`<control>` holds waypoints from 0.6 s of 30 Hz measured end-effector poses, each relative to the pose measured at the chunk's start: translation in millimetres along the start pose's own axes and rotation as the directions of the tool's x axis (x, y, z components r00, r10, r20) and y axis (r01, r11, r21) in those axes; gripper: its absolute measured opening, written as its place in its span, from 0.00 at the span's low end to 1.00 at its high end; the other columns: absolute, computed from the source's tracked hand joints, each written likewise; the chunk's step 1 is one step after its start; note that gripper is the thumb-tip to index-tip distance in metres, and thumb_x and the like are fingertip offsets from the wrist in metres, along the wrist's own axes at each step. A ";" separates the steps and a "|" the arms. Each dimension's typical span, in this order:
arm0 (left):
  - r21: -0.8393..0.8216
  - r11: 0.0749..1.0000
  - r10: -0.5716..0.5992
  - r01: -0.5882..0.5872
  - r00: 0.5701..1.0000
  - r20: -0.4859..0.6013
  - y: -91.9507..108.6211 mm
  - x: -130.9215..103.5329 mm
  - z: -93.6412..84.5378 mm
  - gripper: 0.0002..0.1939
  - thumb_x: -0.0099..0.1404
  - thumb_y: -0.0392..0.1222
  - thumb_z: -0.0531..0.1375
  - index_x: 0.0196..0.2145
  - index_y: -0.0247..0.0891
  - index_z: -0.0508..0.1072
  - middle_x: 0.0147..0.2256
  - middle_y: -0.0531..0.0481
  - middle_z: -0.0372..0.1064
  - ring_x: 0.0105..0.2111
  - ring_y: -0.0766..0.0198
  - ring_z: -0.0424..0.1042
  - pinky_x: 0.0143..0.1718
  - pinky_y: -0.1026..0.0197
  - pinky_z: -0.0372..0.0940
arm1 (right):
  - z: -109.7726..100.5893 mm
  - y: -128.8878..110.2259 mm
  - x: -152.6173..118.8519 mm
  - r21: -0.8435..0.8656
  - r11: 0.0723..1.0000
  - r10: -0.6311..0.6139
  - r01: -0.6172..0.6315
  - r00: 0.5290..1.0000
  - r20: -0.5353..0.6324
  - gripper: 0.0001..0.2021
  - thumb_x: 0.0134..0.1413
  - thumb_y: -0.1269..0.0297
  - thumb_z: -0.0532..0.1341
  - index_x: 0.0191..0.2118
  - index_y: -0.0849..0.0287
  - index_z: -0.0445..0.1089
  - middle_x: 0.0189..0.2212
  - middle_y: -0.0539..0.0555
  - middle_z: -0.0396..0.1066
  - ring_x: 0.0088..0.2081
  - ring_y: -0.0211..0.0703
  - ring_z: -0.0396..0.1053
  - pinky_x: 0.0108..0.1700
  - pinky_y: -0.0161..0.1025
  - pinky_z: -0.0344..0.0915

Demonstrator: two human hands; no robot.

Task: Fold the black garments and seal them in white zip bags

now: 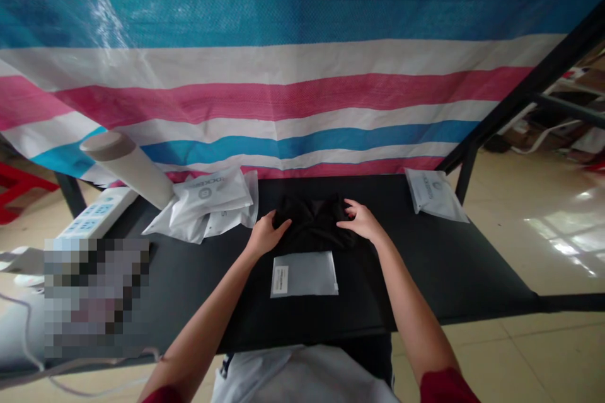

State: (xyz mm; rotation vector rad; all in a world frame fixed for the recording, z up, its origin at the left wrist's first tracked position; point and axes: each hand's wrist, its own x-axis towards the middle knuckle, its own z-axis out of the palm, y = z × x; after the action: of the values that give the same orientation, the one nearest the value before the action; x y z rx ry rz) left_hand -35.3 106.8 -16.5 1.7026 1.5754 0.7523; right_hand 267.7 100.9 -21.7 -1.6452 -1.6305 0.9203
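A piece of black cloth (312, 220) lies bunched and creased on the dark table in front of me. My left hand (267, 234) is at its left edge, thumb over the fabric and the other fingers curled at its side, closed on it. At the right edge is my right hand (360, 220), its thumb and fingers apart and touching the cloth. Just below the cloth a flat, frosted zip bag (309, 274) with a white label lies on the table. The cloth's exact kind cannot be made out.
White printed plastic packages (208, 198) lie piled at the left, beside a tilted pale bottle (130, 167). A power strip (97, 217) and cables are further left. Another white package (435, 194) lies at the right. A striped tarp (283, 101) hangs behind the table (454, 264).
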 end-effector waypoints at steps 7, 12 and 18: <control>-0.200 0.980 0.039 -0.015 0.993 0.114 -7.4 -3.3 0.1 0.24 0.57 0.56 0.64 0.43 0.35 0.71 0.37 0.43 0.76 0.38 0.53 0.76 0.35 0.57 0.69 | -14.1 8.1 -11.2 0.126 0.990 0.052 -0.068 0.991 0.127 0.40 0.39 0.70 0.72 0.61 0.65 0.61 0.39 0.58 0.78 0.37 0.47 0.75 0.42 0.43 0.71; -0.442 0.896 0.036 0.045 0.984 0.173 0.1 -7.0 -2.8 0.22 0.55 0.51 0.66 0.42 0.35 0.70 0.39 0.45 0.75 0.38 0.57 0.75 0.39 0.57 0.69 | -18.0 13.3 -12.5 0.101 0.994 0.024 -0.042 0.985 0.170 0.42 0.39 0.74 0.70 0.63 0.65 0.58 0.35 0.55 0.78 0.36 0.46 0.75 0.40 0.41 0.71; -0.541 0.833 0.053 0.112 0.958 0.280 4.6 -9.2 -8.5 0.26 0.46 0.39 0.71 0.42 0.34 0.70 0.37 0.48 0.76 0.38 0.59 0.75 0.42 0.57 0.68 | -11.6 15.8 -8.3 0.155 0.987 0.024 -0.049 0.987 0.158 0.31 0.40 0.77 0.67 0.55 0.62 0.67 0.36 0.56 0.79 0.38 0.47 0.76 0.42 0.41 0.71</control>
State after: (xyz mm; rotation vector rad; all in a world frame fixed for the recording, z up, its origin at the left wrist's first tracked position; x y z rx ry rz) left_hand -40.2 98.4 -7.4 1.2793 1.0440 0.8085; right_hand 286.2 92.5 -28.2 -1.5312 -1.5881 1.1919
